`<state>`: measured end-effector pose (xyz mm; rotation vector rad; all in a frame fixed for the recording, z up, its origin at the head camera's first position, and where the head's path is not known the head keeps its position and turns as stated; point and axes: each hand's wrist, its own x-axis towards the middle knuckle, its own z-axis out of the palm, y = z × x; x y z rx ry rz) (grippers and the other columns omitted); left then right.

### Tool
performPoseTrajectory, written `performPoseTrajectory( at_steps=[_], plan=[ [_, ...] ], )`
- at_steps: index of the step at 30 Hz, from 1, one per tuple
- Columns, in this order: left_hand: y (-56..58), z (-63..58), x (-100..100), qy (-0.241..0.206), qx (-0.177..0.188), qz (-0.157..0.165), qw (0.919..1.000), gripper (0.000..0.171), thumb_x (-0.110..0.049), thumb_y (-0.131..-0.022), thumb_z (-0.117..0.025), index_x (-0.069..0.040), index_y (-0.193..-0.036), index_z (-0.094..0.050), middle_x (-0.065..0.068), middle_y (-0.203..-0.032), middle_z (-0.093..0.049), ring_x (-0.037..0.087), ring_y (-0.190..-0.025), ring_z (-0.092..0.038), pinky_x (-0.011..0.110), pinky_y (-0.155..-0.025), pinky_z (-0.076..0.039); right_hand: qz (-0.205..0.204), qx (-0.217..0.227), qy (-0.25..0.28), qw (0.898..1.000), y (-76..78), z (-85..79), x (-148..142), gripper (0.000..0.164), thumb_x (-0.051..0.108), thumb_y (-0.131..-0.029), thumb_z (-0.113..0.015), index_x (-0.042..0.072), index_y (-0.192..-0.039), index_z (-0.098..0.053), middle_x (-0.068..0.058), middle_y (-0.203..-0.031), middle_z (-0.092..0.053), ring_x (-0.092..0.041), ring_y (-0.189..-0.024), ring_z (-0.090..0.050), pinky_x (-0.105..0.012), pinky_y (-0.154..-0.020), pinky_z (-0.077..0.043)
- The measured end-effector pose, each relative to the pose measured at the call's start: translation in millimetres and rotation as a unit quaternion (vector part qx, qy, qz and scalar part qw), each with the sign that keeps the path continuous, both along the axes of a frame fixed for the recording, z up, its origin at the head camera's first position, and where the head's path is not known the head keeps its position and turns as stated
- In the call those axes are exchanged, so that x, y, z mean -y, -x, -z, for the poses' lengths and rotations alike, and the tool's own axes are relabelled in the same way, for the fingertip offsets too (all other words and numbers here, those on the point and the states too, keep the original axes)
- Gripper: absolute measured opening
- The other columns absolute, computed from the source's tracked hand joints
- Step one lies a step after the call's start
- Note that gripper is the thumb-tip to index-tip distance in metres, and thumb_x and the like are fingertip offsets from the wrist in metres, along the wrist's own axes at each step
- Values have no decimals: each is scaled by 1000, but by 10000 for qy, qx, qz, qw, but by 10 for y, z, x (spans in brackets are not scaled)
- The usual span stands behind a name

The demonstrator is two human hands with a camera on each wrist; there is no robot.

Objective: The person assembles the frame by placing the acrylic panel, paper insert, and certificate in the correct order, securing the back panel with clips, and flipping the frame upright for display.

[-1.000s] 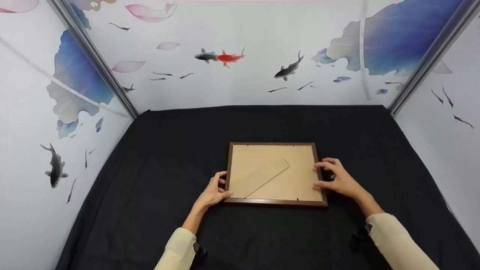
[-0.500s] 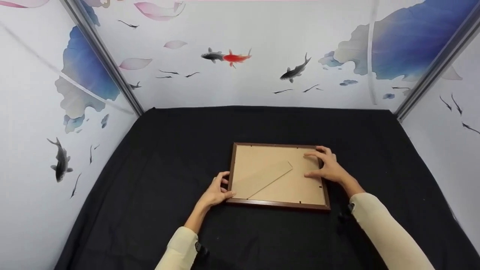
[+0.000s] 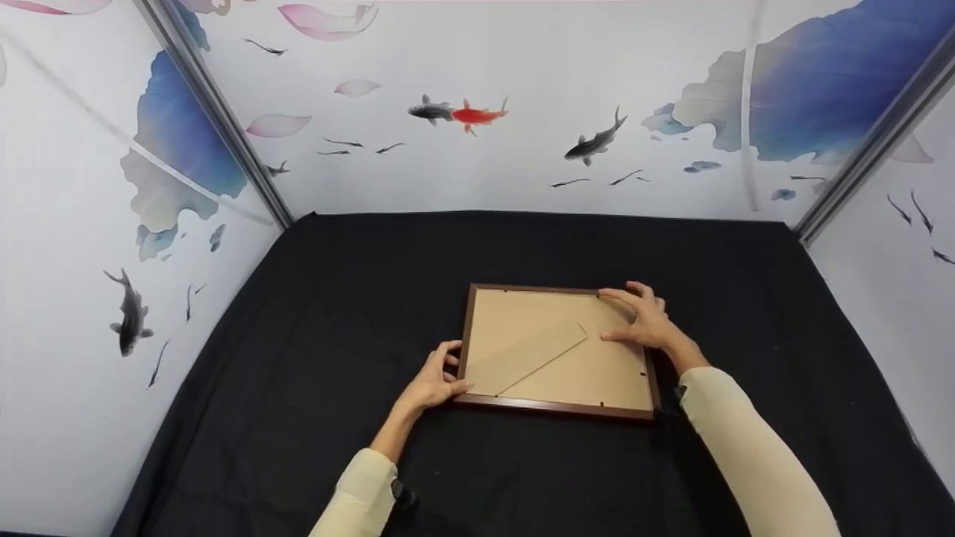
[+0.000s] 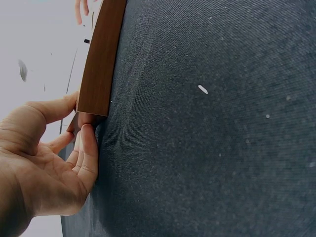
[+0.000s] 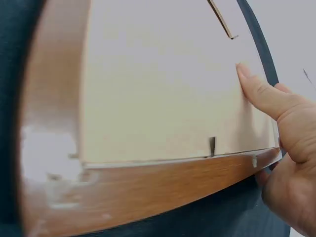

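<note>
A picture frame (image 3: 556, 408) lies back side up on the black cloth, its brown rim round a tan backing board (image 3: 537, 309). A stand flap (image 3: 533, 358) lies flat against the board. My left hand (image 3: 433, 380) pinches the frame's near left corner, thumb on top and fingers underneath, as the left wrist view also shows. Over the right side, my right hand (image 3: 645, 321) spreads thumb and forefinger apart near the far right corner. In the right wrist view its thumb (image 5: 259, 94) is over the board, beside a small dark metal tab (image 5: 212, 146). Its other fingers are partly hidden beyond the rim.
Black cloth (image 3: 358, 298) covers the table. White panels (image 3: 515, 60) printed with fish and petals stand at the back and both sides, with metal posts (image 3: 216, 112) at the corners. A tiny white speck (image 4: 203, 89) lies on the cloth.
My right hand has moved up along the frame's right side towards the far corner and further in over the board. My left hand keeps its hold. The head view has shifted slightly.
</note>
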<state>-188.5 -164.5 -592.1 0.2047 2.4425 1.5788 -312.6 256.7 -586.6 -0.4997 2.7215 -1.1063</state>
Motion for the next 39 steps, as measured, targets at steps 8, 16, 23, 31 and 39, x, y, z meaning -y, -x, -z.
performPoseTrajectory(
  at_steps=[8, 16, 23, 31, 39],
  plan=[
    [14, -1, 12, -3, -45, -1, 10000, 72, 1, -86, -78, 1, -147, -39, 22, -119, -48, 28, -89, -58, 41, -75, -52, -112, 295, -200, 9993, 28, -2, 12, 80, 29, -84, -86, 14, -152, -48, -31, -160, -6, -62, -136, -3, -82, -97, -5],
    [35, 8, 22, 74, -57, 2, 10000, 72, -1, -87, -78, 1, -147, -39, 20, -119, -48, 28, -90, -57, 39, -76, -51, -106, 237, -299, 9992, 42, -1, 20, 74, 33, -84, -85, 17, -149, -52, -30, -160, -11, -63, -136, -7, -81, -98, -7],
    [34, 13, 4, 5, -10, 7, 10000, 72, 0, -87, -78, 1, -147, -39, 22, -120, -47, 28, -89, -56, 37, -74, -50, -353, 133, -1105, 9932, 16, -117, 42, 75, 42, -89, -79, 18, -152, -49, -31, -160, -14, -61, -137, -14, -81, -100, -11],
    [5, 16, -24, 38, -58, -75, 9999, 72, 0, -86, -79, -1, -147, -40, 22, -120, -48, 28, -89, -56, 38, -74, -50, -561, 115, -2083, 9764, -8, -287, 89, 77, 49, -91, -73, 21, -156, -43, -33, -158, -19, -61, -136, -24, -81, -98, -19],
    [19, -12, 6, 56, -12, -11, 10000, 73, -1, -86, -79, 0, -147, -39, 22, -120, -47, 28, -90, -57, 38, -74, -51, -550, 49, -1770, 9827, -34, -204, 77, 77, 48, -93, -71, 21, -158, -40, -31, -161, -13, -66, -135, -20, -84, -97, -15]
  ],
)
